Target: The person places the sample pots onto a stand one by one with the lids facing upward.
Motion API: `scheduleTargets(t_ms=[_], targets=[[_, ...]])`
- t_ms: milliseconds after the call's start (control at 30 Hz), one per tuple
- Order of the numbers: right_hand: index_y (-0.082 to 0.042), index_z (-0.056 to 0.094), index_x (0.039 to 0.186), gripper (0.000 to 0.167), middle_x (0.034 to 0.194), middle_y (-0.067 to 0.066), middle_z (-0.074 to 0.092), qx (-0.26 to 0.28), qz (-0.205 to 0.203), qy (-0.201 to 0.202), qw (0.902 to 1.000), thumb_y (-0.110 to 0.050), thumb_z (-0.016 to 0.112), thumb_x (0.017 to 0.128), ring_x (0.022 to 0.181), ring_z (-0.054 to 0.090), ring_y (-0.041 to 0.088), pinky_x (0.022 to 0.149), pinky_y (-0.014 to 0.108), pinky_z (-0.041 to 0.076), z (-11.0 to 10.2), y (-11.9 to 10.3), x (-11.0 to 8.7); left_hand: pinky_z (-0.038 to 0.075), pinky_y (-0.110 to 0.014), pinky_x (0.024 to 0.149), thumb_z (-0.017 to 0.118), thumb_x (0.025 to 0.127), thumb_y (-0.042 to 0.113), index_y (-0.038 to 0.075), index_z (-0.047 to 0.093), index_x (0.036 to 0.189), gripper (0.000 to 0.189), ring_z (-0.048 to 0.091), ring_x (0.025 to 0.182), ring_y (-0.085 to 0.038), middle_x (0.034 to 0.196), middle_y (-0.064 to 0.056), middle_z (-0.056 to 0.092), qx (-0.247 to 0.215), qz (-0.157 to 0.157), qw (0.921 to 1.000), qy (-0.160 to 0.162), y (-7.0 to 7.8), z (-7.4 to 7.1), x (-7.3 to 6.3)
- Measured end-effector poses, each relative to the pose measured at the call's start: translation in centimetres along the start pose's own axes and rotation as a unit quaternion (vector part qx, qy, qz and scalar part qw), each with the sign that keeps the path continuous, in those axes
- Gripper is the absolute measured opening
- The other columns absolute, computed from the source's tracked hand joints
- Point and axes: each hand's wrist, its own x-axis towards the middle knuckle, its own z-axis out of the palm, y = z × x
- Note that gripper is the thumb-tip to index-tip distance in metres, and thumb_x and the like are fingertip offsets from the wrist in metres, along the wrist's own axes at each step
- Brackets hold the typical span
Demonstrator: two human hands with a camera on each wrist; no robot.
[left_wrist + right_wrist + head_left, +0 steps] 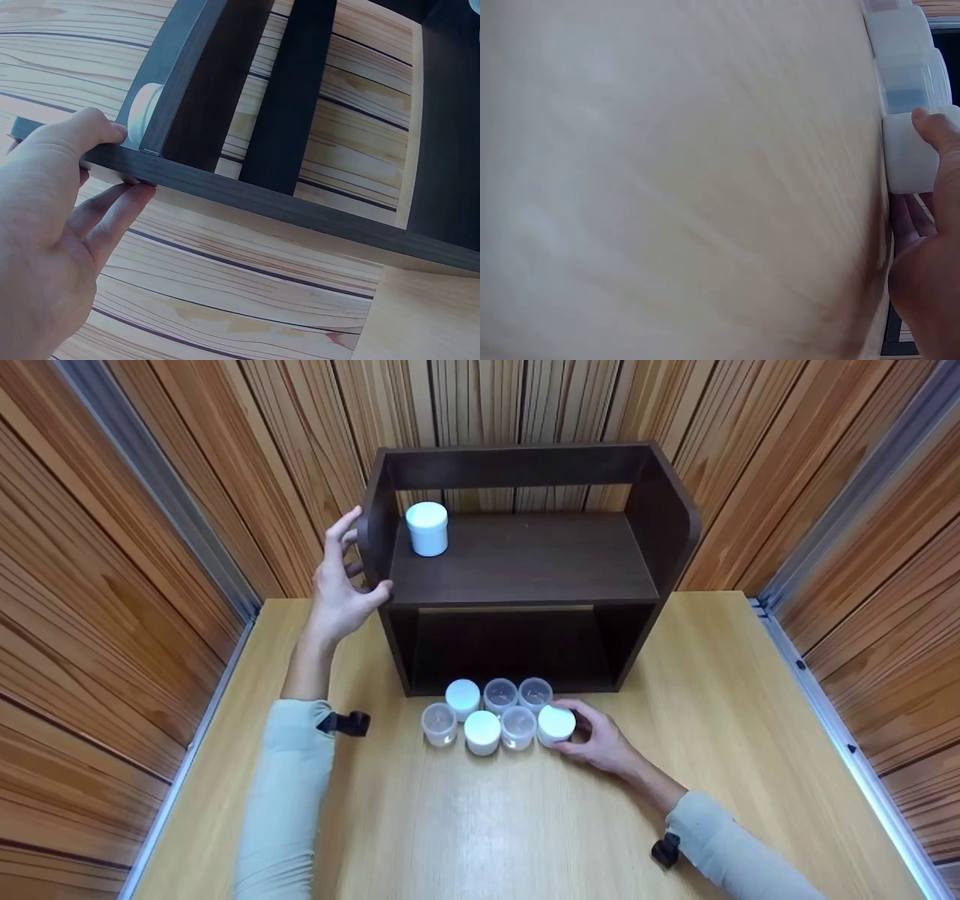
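My left hand (341, 596) grips the left side panel of a dark brown two-tier shelf (525, 559), thumb on the front edge and fingers round the outer face. In the left wrist view the thumb and fingers pinch that panel (247, 199). My right hand (607, 746) holds a white lidded jar (556, 725) at the right end of the front row of containers, thumb on its near side. A clear cup (518, 727) stands directly left of it. Another white jar (427, 529) stands upright on the upper tier, near the left panel.
In front of the shelf, two rows mix white jars (482, 733) and clear cups (439, 724), standing close together on the wooden table (465, 825). The back row has a white jar (463, 699) and two clear cups. Wood-patterned walls (112, 547) with metal edge rails enclose the table.
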Motion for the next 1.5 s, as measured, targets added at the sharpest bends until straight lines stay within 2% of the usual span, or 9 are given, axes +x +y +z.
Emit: scheduleTargets(t_ms=[533, 867, 1333, 1500], targets=[[0.004, 0.066, 0.145, 0.065, 0.146, 0.03, 0.071, -0.005, 0.0, 0.004, 1.0, 0.0, 0.094, 0.087, 0.134, 0.062, -0.006, 0.115, 0.007, 0.047, 0.1, 0.2, -0.2, 0.051, -0.065, 0.128, 0.08, 0.092, -0.006, 0.019, 0.031, 0.172, 0.097, 0.052, 0.157, -0.029, 0.166, -0.015, 0.054, 0.002, -0.001, 1.0, 0.0, -0.1, 0.0, 0.0], [0.007, 0.066, 0.144, 0.064, 0.142, 0.034, 0.071, 0.008, -0.026, 0.008, 0.9996, 0.003, 0.093, 0.086, 0.131, 0.063, -0.007, 0.112, 0.008, 0.049, 0.2, 0.7, -0.2, 0.053, -0.064, 0.126, 0.079, 0.09, -0.007, 0.017, 0.032, 0.172, 0.098, 0.055, 0.154, -0.028, 0.16, -0.016, 0.059, -0.001, 0.005, 1.0, 0.005, -0.2, 0.1, -0.1], [0.01, 0.064, 0.144, 0.064, 0.141, 0.038, 0.069, 0.022, -0.034, 0.006, 0.9992, 0.007, 0.091, 0.086, 0.128, 0.065, -0.008, 0.109, 0.01, 0.053, -0.3, -0.2, -0.6, 0.052, -0.064, 0.128, 0.08, 0.092, -0.006, 0.019, 0.031, 0.172, 0.098, 0.052, 0.156, -0.029, 0.165, -0.015, 0.055, 0.004, 0.003, 1.0, 0.003, 0.0, 0.1, 0.1], [0.008, 0.064, 0.145, 0.064, 0.142, 0.036, 0.07, 0.005, -0.035, 0.002, 0.9994, 0.004, 0.092, 0.087, 0.127, 0.064, -0.008, 0.106, 0.011, 0.054, -0.8, -0.9, -0.9, 0.053, -0.064, 0.127, 0.08, 0.092, -0.006, 0.02, 0.032, 0.172, 0.098, 0.053, 0.155, -0.029, 0.163, -0.016, 0.055, 0.01, 0.0, 0.9999, 0.004, 0.0, 0.1, 0.0]])
